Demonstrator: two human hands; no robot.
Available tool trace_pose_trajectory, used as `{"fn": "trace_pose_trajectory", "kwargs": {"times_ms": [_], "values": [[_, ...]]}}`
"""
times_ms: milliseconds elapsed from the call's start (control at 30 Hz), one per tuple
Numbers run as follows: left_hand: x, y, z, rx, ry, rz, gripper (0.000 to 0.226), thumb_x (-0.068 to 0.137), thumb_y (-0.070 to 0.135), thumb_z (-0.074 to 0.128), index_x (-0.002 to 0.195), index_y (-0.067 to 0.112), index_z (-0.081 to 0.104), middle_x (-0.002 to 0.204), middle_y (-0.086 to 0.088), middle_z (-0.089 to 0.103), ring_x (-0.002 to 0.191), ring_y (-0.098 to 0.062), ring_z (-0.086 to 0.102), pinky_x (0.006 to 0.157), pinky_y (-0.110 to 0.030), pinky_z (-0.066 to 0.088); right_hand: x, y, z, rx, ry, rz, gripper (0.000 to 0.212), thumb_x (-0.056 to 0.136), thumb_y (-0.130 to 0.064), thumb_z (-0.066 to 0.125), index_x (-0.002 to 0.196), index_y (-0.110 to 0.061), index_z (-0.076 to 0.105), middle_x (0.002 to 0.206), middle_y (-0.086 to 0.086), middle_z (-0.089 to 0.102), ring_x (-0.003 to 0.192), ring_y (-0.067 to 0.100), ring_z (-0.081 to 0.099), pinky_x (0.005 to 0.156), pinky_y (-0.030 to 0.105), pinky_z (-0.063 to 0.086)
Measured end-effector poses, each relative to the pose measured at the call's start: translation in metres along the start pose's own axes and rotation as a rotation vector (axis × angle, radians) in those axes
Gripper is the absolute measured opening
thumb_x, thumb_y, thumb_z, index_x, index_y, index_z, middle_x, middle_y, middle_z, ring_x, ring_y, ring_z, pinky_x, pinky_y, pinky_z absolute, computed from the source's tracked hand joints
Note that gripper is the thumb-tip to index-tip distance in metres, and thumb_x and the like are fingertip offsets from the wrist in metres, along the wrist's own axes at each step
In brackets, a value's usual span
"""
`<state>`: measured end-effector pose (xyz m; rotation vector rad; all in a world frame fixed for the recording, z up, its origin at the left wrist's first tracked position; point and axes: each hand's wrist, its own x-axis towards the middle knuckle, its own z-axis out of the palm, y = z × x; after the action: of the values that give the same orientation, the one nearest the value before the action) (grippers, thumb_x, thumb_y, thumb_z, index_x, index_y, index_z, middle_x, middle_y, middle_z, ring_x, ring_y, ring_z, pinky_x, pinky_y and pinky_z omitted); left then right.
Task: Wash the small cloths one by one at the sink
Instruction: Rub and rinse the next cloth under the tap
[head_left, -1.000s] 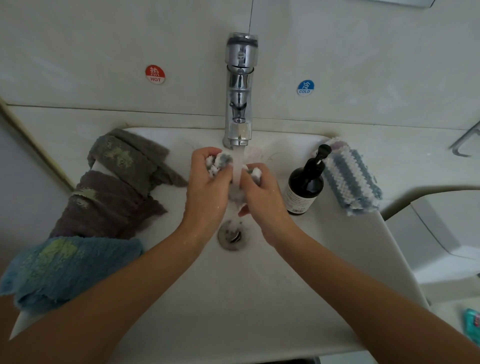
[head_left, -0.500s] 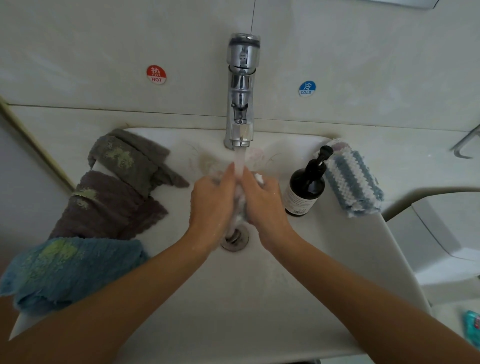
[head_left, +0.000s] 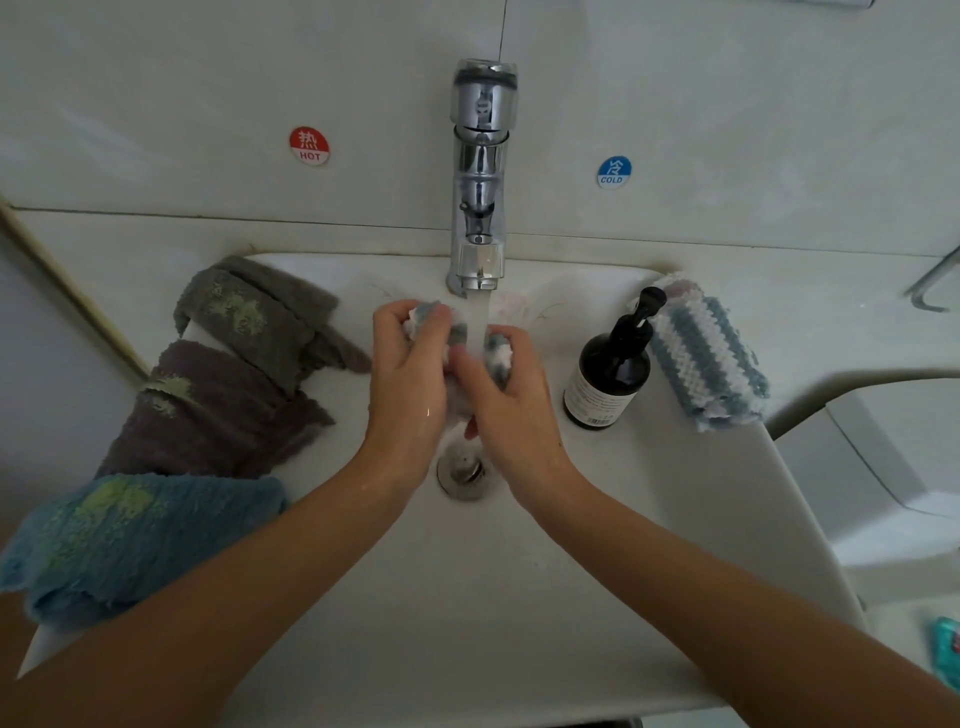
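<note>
A small blue-and-white striped cloth (head_left: 497, 352) is bunched between both hands under the running water from the chrome tap (head_left: 480, 176). My left hand (head_left: 408, 379) grips its left end, and my right hand (head_left: 511, 397) grips its right end, above the drain (head_left: 462, 470) of the white sink (head_left: 467, 597). Three stained cloths lie along the sink's left rim: a grey-green cloth (head_left: 254, 312), a brown cloth (head_left: 208, 410) and a blue cloth (head_left: 130, 540). A folded blue-and-white striped cloth (head_left: 701, 353) lies on the right rim.
A dark pump bottle (head_left: 610, 369) stands on the sink's right side, close to my right hand. Hot and cold stickers sit on the tiled wall behind the tap. A white fixture (head_left: 898, 457) is at the right, with a metal bar (head_left: 935, 283) above it.
Half a second ago the hands were pressed together lower over the drain. They have moved up and apart a little, and the cloth's ends show again above my fingers.
</note>
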<state>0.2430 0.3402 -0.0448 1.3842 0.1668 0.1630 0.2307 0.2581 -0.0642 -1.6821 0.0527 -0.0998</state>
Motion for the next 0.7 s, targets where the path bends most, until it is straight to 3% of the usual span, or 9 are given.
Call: {"fn": "trace_pose_trajectory", "kwargs": {"times_ms": [67, 167, 233, 300, 367, 433, 533, 600, 700], "values": [[-0.003, -0.001, 0.001, 0.042, -0.032, 0.001, 0.001, 0.099, 0.025, 0.047, 0.099, 0.026, 0.048, 0.08, 0.009, 0.057, 0.06, 0.008, 0.059, 0.052, -0.015, 0.047, 0.004, 0.0, -0.002, -0.015, 0.05, 0.011, 0.006, 0.098, -0.031, 0.055, 0.096, -0.026, 0.056, 0.081, 0.002, 0.064, 0.068, 0.014, 0.061, 0.057, 0.03, 0.047], [-0.004, -0.006, 0.0, 0.076, -0.045, 0.011, 0.004, 0.098, 0.026, 0.048, 0.101, 0.029, 0.047, 0.087, 0.011, 0.058, 0.066, 0.01, 0.059, 0.064, -0.023, 0.049, 0.007, -0.004, -0.004, -0.019, 0.103, 0.018, 0.03, 0.1, -0.035, 0.049, 0.08, -0.015, 0.061, 0.068, 0.008, 0.06, 0.062, 0.025, 0.058, 0.06, 0.045, 0.05], [-0.005, -0.007, 0.0, 0.096, -0.066, 0.019, 0.007, 0.097, 0.028, 0.051, 0.097, 0.034, 0.047, 0.088, 0.012, 0.06, 0.07, 0.009, 0.06, 0.07, -0.025, 0.05, 0.007, -0.01, -0.006, 0.005, 0.124, 0.035, 0.038, 0.1, -0.034, 0.05, 0.077, -0.007, 0.064, 0.07, 0.018, 0.066, 0.067, 0.037, 0.066, 0.067, 0.052, 0.055], [-0.006, -0.01, 0.001, 0.142, -0.091, 0.027, 0.007, 0.096, 0.033, 0.055, 0.096, 0.036, 0.049, 0.086, 0.013, 0.063, 0.074, 0.005, 0.064, 0.073, -0.027, 0.053, 0.007, -0.017, -0.007, 0.03, 0.129, 0.079, 0.044, 0.099, -0.037, 0.051, 0.08, -0.001, 0.067, 0.077, 0.021, 0.07, 0.076, 0.037, 0.07, 0.073, 0.052, 0.058], [-0.007, -0.011, 0.002, 0.191, -0.097, 0.02, 0.006, 0.095, 0.036, 0.056, 0.098, 0.031, 0.056, 0.086, 0.009, 0.067, 0.078, 0.0, 0.067, 0.076, -0.032, 0.057, 0.007, -0.018, -0.009, 0.034, 0.121, 0.132, 0.048, 0.099, -0.042, 0.05, 0.078, -0.003, 0.068, 0.074, 0.015, 0.071, 0.073, 0.029, 0.072, 0.071, 0.045, 0.059], [-0.006, -0.012, 0.002, 0.249, -0.084, 0.037, 0.015, 0.095, 0.036, 0.055, 0.088, 0.025, 0.061, 0.079, 0.003, 0.069, 0.075, -0.01, 0.069, 0.075, -0.041, 0.059, 0.007, -0.017, -0.01, 0.097, 0.123, 0.19, 0.046, 0.098, -0.047, 0.05, 0.074, -0.011, 0.068, 0.066, 0.008, 0.069, 0.063, 0.019, 0.07, 0.059, 0.035, 0.057], [-0.003, -0.005, 0.004, 0.277, -0.002, 0.06, 0.031, 0.097, 0.032, 0.052, 0.072, 0.016, 0.063, 0.064, 0.0, 0.066, 0.062, -0.014, 0.066, 0.064, -0.041, 0.057, 0.005, -0.017, -0.011, 0.117, 0.112, 0.225, 0.031, 0.096, -0.048, 0.053, 0.087, -0.019, 0.056, 0.07, -0.003, 0.059, 0.057, 0.01, 0.056, 0.044, 0.022, 0.041], [0.001, 0.0, 0.003, 0.197, 0.093, -0.003, 0.03, 0.095, 0.033, 0.054, 0.07, 0.02, 0.062, 0.06, 0.005, 0.065, 0.058, -0.011, 0.064, 0.06, -0.037, 0.056, 0.003, -0.018, -0.01, 0.133, 0.045, 0.182, 0.022, 0.096, -0.042, 0.055, 0.108, -0.024, 0.05, 0.089, -0.004, 0.058, 0.066, 0.009, 0.057, 0.046, 0.021, 0.043], [0.006, 0.003, -0.001, 0.056, 0.124, -0.057, 0.037, 0.094, 0.038, 0.057, 0.061, 0.024, 0.066, 0.065, -0.001, 0.068, 0.065, -0.03, 0.069, 0.065, -0.046, 0.059, -0.003, -0.012, -0.005, 0.104, -0.028, 0.009, 0.03, 0.094, -0.033, 0.061, 0.117, -0.037, 0.042, 0.102, -0.01, 0.058, 0.083, 0.008, 0.066, 0.061, 0.025, 0.056]]}}
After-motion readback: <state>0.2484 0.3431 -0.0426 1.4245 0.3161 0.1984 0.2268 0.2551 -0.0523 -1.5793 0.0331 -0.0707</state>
